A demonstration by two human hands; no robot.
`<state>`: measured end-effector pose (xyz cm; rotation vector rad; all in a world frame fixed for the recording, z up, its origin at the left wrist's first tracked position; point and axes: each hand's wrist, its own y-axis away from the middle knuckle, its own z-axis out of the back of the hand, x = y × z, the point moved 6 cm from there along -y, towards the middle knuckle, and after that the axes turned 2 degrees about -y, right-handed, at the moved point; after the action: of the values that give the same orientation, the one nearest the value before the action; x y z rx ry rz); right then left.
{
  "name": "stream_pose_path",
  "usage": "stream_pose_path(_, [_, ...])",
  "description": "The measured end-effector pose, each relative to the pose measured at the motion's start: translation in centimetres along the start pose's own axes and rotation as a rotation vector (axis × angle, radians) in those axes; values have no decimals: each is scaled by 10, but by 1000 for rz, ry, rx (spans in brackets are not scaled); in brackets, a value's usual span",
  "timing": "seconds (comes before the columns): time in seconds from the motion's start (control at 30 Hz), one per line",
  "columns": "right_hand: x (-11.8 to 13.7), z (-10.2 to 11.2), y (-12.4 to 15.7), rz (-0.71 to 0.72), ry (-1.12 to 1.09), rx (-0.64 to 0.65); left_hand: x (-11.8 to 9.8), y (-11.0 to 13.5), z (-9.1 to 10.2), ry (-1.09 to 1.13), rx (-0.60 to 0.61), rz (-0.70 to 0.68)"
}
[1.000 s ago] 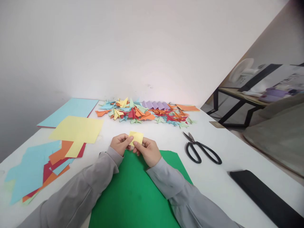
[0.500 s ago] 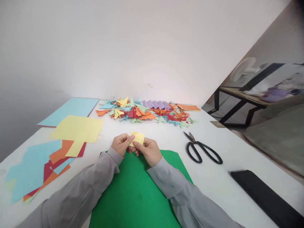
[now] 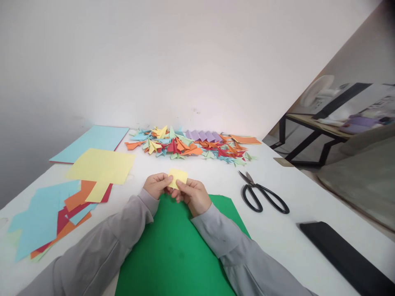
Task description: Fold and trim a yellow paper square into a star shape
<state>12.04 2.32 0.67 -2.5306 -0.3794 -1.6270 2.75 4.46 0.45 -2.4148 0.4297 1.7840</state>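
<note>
A small piece of yellow paper (image 3: 179, 176) is held up between my two hands, above the far edge of a green sheet (image 3: 179, 246). My left hand (image 3: 156, 185) pinches its left side, thumb on the face toward me. From the right, my right hand (image 3: 196, 195) grips the lower part with its thumb on the front and fingers curled behind. The fingers behind the paper are partly hidden. Both wrists are in grey sleeves over the green sheet.
Small folded paper planes (image 3: 173, 146) in many colours lie along the wall, with pleated purple paper (image 3: 203, 136). Coloured sheets and strips, including a yellow sheet (image 3: 100, 166), lie left. Black-handled scissors (image 3: 262, 193) and a black flat object (image 3: 345, 255) lie right.
The yellow paper has shifted very slightly in my fingers, and my right thumb sits a little higher on it. Both hands keep their grip; the things on the table have stayed put.
</note>
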Motion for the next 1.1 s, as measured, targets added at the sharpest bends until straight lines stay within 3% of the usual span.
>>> stream_pose_path(0.17, [5, 7, 1, 63, 52, -103, -3, 2, 5, 30, -129, -21])
stream_pose_path(0.43, [13, -4, 10, 149, 375, -57, -9, 7, 9, -117, -230, -130])
stream_pose_path(0.67, [11, -4, 9, 149, 394, -47, -8, 6, 10, -117, -251, -131])
stream_pose_path(0.9, [9, -5, 7, 124, 317, 3, -10, 8, 4, -76, -190, -112])
stream_pose_path(1.1, [9, -5, 6, 98, 353, -2, -10, 9, 9, -143, -243, -107])
